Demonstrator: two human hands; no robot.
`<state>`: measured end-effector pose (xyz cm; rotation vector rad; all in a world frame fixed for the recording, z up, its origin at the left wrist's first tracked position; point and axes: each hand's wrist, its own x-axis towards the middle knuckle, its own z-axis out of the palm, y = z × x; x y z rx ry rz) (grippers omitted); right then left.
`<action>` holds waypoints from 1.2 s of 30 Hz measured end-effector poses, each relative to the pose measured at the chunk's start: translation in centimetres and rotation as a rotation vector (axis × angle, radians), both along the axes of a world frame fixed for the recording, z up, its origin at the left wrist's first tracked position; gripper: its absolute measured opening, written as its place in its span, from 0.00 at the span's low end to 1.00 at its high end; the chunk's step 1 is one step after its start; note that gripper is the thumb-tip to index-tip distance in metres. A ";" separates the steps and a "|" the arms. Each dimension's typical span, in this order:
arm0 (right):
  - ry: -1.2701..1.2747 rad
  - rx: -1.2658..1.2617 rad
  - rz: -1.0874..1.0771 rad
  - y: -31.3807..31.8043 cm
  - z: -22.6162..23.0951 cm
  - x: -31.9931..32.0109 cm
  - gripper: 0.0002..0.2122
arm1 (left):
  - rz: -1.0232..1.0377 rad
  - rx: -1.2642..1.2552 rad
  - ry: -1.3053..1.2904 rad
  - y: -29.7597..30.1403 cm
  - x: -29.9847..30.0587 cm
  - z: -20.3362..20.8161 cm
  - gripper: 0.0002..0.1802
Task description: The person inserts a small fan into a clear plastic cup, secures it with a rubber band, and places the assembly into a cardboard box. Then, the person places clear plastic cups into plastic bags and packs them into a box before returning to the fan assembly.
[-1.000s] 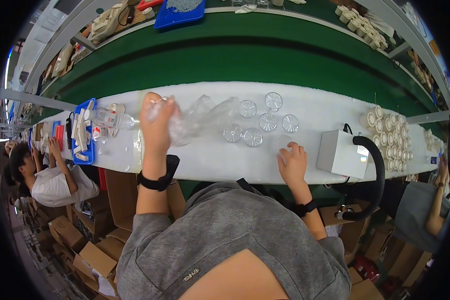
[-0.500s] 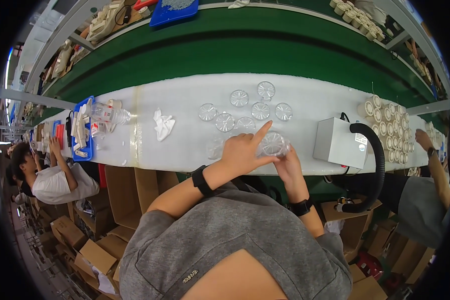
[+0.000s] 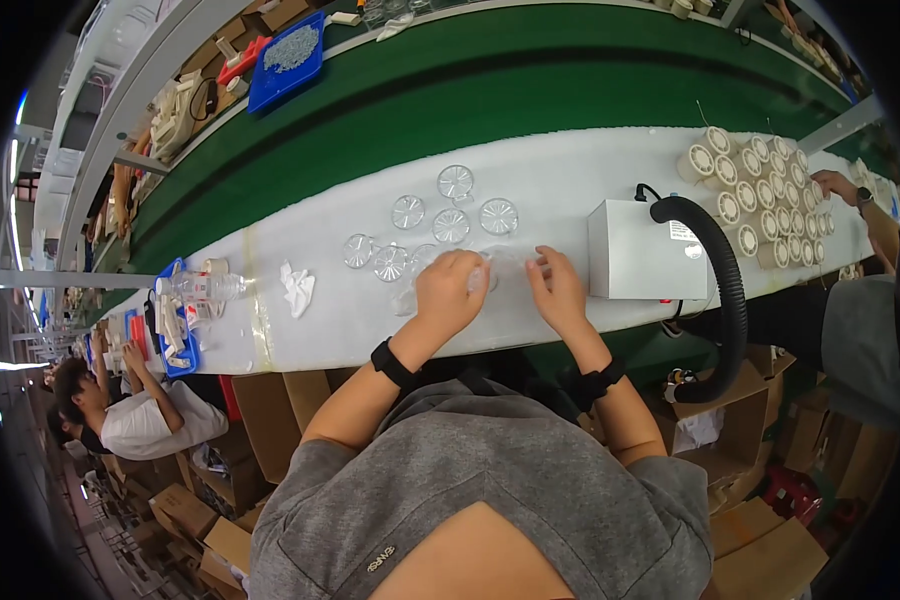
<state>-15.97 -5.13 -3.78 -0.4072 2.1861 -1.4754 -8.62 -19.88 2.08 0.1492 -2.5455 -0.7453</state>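
Several clear round plastic pieces with ribbed, star-like faces, such as the one at the right of the group (image 3: 498, 216), lie on the white-covered table (image 3: 350, 320) beyond my hands. My left hand (image 3: 452, 292) curls its fingers around a clear plastic piece (image 3: 478, 277), whose exact shape is hard to make out. Opposite it, my right hand (image 3: 560, 292) stands apart with thumb and fingers spread. Blurred transparent plastic shows in the gap between both hands. More clear plastic sits partly behind my left hand.
Right of my hands is a grey metal box (image 3: 635, 250) with a black corrugated hose (image 3: 725, 290). Beyond stand many cream cylinders (image 3: 770, 200). Crumpled white tissue (image 3: 297, 290) and a blue tray (image 3: 180, 350) with parts lie left. Other people work at both sides.
My hands have drawn apart; the left index finger, stretched out before, is now curled in. My right hand has come off the clear piece. The view has shifted and tilted.
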 end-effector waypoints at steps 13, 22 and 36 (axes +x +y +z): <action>0.275 0.014 0.357 -0.1 1.6 1.4 0.41 | 0.048 0.712 -0.211 -0.3 -2.3 4.1 0.08; 0.594 0.124 0.241 -0.1 0.7 1.6 0.40 | 0.165 0.364 0.087 -3.7 0.7 10.8 0.11; 0.582 0.128 -0.090 -2.4 0.7 4.2 0.31 | -0.327 1.369 -0.023 -6.5 7.6 11.4 0.15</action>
